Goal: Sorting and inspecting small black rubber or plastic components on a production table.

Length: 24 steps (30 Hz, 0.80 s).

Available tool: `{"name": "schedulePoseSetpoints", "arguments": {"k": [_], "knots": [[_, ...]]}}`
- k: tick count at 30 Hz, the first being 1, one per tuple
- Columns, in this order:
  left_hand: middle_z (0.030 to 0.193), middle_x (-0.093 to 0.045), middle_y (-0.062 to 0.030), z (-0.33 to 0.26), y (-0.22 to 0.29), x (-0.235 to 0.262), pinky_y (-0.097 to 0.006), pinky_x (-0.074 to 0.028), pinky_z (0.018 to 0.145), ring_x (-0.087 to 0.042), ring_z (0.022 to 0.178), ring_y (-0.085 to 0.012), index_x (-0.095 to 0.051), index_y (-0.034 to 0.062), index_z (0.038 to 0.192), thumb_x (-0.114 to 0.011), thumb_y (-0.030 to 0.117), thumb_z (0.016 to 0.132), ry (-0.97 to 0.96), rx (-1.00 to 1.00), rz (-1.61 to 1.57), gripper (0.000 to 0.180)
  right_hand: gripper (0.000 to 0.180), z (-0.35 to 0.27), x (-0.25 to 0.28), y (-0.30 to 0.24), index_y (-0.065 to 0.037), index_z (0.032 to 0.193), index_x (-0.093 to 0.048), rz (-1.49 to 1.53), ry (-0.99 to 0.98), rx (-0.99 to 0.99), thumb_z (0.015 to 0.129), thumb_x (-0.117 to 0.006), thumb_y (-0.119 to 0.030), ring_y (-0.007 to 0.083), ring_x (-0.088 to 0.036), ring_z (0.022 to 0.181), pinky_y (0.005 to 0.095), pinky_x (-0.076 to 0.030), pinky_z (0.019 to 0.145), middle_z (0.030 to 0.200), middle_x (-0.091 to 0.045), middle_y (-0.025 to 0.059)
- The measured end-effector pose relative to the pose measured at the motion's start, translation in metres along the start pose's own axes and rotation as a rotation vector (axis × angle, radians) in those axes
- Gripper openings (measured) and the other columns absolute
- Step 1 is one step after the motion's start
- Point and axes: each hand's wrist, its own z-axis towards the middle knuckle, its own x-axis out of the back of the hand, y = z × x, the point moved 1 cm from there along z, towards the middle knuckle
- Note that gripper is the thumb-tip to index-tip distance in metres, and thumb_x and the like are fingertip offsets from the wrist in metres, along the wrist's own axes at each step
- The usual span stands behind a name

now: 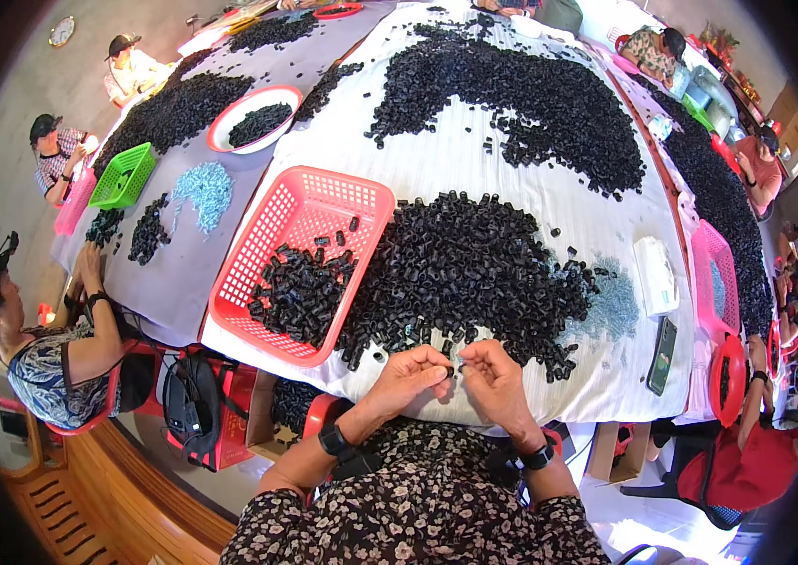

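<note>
A long table (474, 169) draped in a white striped cloth is filling most of the view, and a great heap of small black plastic parts (474, 268) is sprawling across its near half, with a second heap (512, 89) lying farther up. A red plastic basket (300, 268) is sitting tilted against the left side of the near heap, holding a shallower layer of the same parts. A scatter of small pale blue pieces (611, 306) is lying just right of the heap, and a white box (655, 273) and a dark phone (662, 353) are resting near the right edge. At the near edge, the left hand (410, 374) and the right hand (491, 372) are meeting fingertip to fingertip, pinching closed on one small black part (451, 370) between them; how firmly each is gripping, I cannot tell. The heap is crowding right up to the fingers, so a nudge could be sending loose parts rolling off the table's near edge. The held part is tiny and could be slipping into the lap unseen. The basket, leaning as it is, could be tipping if bumped by the left forearm.
</note>
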Motion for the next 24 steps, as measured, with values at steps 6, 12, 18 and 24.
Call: {"name": "schedulePoseSetpoints", "arguments": {"k": [6,12,18,24], "knots": [[0.081,-0.061,-0.0039,-0.004,0.005,-0.007,-0.023,-0.048,0.066,-0.057,0.07,-0.0087,-0.059,-0.0004,0.099,-0.057,0.013,0.092,0.055,-0.04,0.048,0.015,0.014,-0.001,-0.002,-0.001,-0.001,0.095,-0.056,0.024,-0.056,-0.05,0.081,-0.058,0.002,0.0058,-0.052,0.07,0.0223,-0.043,0.06,0.083,-0.056,0.0022],[0.081,-0.061,-0.0031,-0.001,0.01,-0.007,-0.022,-0.047,0.066,-0.056,0.07,-0.0075,-0.059,-0.0001,0.096,-0.058,0.013,0.092,0.06,-0.06,0.109,0.014,0.015,0.003,-0.003,-0.015,-0.002,0.1,-0.054,-0.233,-0.084,0.054,0.085,-0.055,-0.003,0.0197,-0.058,0.068,0.03,-0.046,0.06,0.082,-0.056,0.011],[0.081,-0.06,-0.0028,-0.004,0.005,-0.01,-0.022,-0.046,0.066,-0.056,0.07,-0.0075,-0.057,0.0006,0.093,-0.057,0.01,0.092,0.041,-0.036,0.109,0.009,0.023,-0.006,-0.004,-0.016,-0.003,0.107,-0.048,-0.321,-0.174,0.031,0.086,-0.057,-0.006,0.0327,-0.059,0.077,0.0393,-0.048,0.066,0.085,-0.056,0.0164],[0.08,-0.06,-0.003,-0.004,-0.005,-0.02,-0.021,-0.047,0.064,-0.056,0.069,-0.0074,-0.056,0.0006,0.09,-0.057,0.003,0.09,0.101,-0.094,0.101,0.003,0.041,-0.013,-0.011,-0.013,0.004,0.109,-0.045,-0.684,-0.11,0.455,0.075,-0.066,-0.007,0.0291,-0.056,0.078,0.0368,-0.048,0.065,0.084,-0.054,0.0129]]}}
